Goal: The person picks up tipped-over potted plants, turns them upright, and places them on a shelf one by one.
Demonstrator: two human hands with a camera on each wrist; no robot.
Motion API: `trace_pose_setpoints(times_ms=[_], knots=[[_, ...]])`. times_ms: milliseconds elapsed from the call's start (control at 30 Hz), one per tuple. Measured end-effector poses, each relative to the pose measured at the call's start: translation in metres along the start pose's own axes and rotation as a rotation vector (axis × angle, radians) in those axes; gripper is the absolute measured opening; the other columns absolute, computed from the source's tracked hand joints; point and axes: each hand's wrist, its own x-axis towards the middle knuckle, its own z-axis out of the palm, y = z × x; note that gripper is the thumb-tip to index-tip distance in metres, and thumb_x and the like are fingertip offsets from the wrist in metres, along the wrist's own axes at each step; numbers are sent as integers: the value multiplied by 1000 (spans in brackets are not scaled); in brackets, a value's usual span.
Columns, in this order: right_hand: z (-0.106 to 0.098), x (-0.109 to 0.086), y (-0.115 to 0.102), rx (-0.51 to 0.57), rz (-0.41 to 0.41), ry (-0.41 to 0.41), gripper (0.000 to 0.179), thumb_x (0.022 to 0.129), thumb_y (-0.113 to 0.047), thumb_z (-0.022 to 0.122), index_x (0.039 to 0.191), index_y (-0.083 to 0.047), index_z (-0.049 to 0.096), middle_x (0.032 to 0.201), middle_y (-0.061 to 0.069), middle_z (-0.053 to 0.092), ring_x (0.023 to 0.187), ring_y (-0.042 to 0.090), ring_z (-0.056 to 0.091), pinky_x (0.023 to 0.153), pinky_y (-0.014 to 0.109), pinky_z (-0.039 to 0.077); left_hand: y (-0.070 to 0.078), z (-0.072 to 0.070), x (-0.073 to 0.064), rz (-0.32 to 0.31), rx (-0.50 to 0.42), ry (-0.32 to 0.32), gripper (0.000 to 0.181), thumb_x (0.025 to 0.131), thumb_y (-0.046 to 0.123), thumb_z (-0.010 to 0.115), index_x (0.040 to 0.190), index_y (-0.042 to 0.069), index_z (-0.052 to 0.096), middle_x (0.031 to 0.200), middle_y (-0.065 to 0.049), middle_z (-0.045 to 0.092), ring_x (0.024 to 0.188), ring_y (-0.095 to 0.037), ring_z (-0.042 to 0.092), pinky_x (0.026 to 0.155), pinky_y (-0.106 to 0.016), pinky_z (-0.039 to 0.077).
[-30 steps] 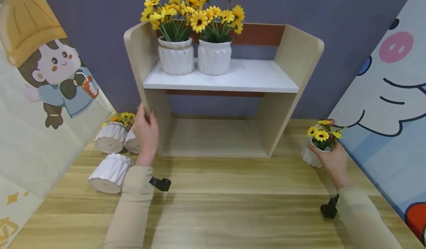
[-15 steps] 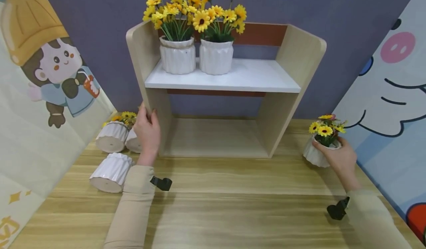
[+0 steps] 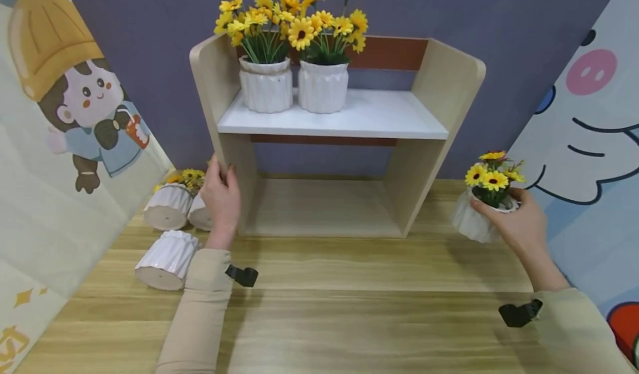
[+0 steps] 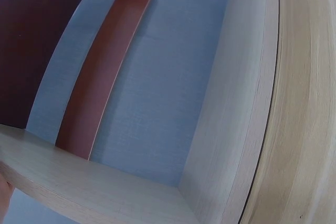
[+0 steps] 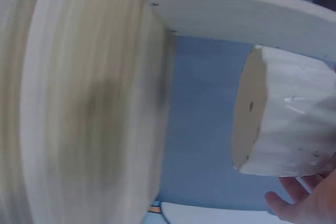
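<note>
My right hand [image 3: 524,227] grips a white fluted flowerpot [image 3: 471,223] by its rim, at the right of the shelf. Yellow flowers with dark centres stand in it. The right wrist view shows this pot's flat underside [image 5: 249,108], with a small hole, raised off the table. My left hand [image 3: 221,202] holds the front edge of the left side panel of a small wooden shelf [image 3: 334,125], thumb on the inner side. Two white pots of yellow flowers, the left pot [image 3: 266,88] and the right pot [image 3: 323,90], stand upright on its white upper board.
Left of the shelf, three white pots lie on their sides: a near pot [image 3: 167,260], a far pot [image 3: 168,207] and one partly behind my left hand [image 3: 199,214]. All rest on the wood-grain table [image 3: 359,318]. Printed panels flank both sides.
My right hand has lifted the flowerpot off the table, tilting it with its base toward the left. My left hand has stayed on the shelf panel.
</note>
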Motion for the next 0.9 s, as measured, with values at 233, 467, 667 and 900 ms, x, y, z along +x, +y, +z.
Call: trace_pose_setpoints(times_ms=[233,467,667,900], knots=[[-11,-8,-17,-9,-89,42,90,77,-49,64,140,2,26,136,30,34,115,49,37,83,60,34,1,-1,0,0,2,-2,34,90,16,54,123,7,55,102,-19,63,85,-35,59,71,-48,44],[-22,-19,-35,1,-105,93,80,77,-46,66,135,-1,35,129,25,43,98,28,48,63,28,36,0,-1,-1,30,23,-7,34,92,17,51,124,6,54,101,-20,63,84,-36,59,70,-47,44],[-32,-26,-54,67,-137,178,62,76,-39,69,124,-9,46,107,-1,49,70,-5,40,51,11,35,1,0,0,29,19,6,32,91,16,52,122,6,55,97,-20,63,82,-36,58,68,-48,44],[-34,-32,-71,180,-185,276,44,73,-28,73,109,-27,48,93,-21,44,71,-5,44,54,6,34,1,0,0,15,10,9,31,90,16,53,120,6,56,97,-20,63,82,-36,59,69,-48,44]])
